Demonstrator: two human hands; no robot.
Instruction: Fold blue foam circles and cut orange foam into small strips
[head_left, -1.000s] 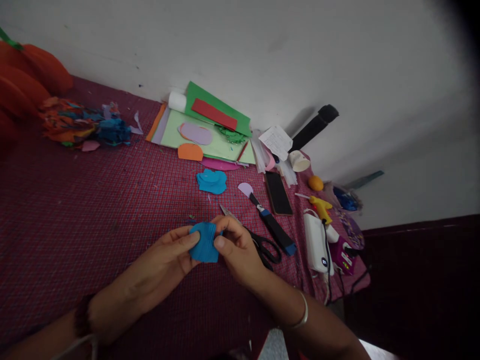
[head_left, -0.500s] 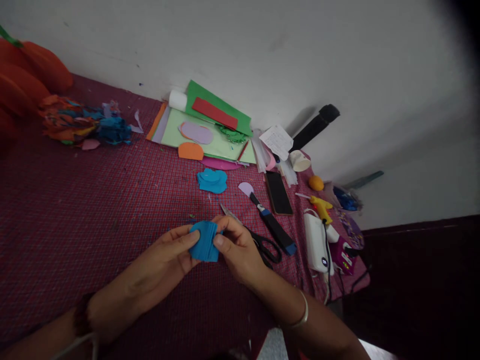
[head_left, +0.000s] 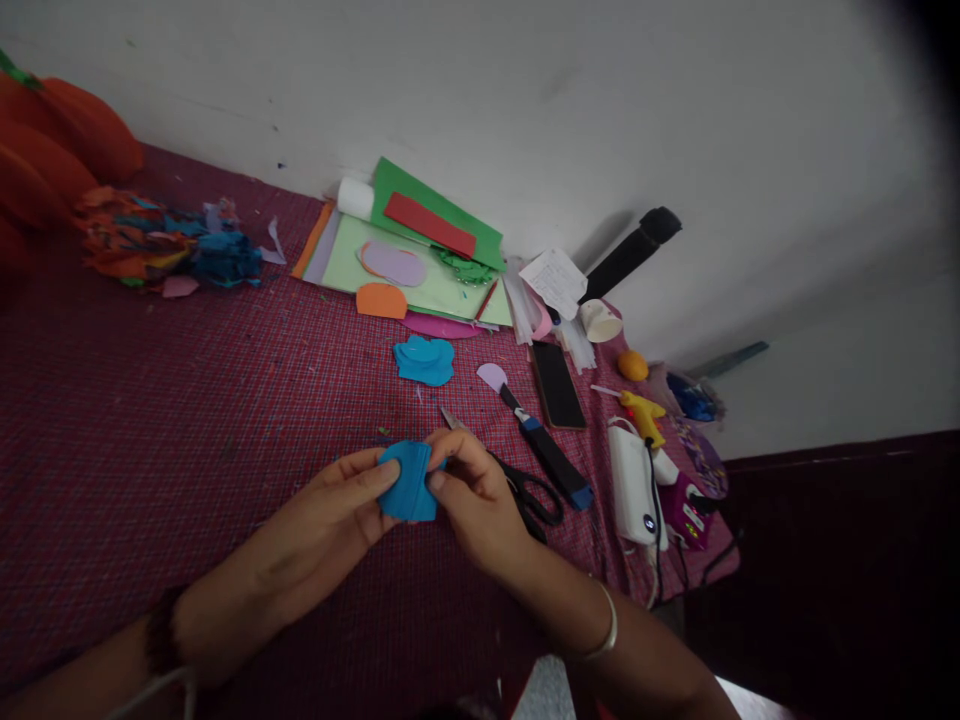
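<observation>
Shaping step: left hand (head_left: pixel 330 522) and right hand (head_left: pixel 474 502) each pinch the blue piece (head_left: pixel 407 484); the next fold likely needs an even grip.

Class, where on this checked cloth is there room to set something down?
Bare cloth left of the left hand holding the blue piece, below the scrap pile. Crowded: paper sheets at the wall, scissors through glue gun on the right.

The orange shape (head_left: pixel 67 150) at upper left runs off the frame. The right hand (head_left: pixel 476 508) hides part of the scissors (head_left: pixel 534 498) and the blue piece (head_left: pixel 407 485). The small purple item (head_left: pixel 684 512) at right is perhaps a charger.
</observation>
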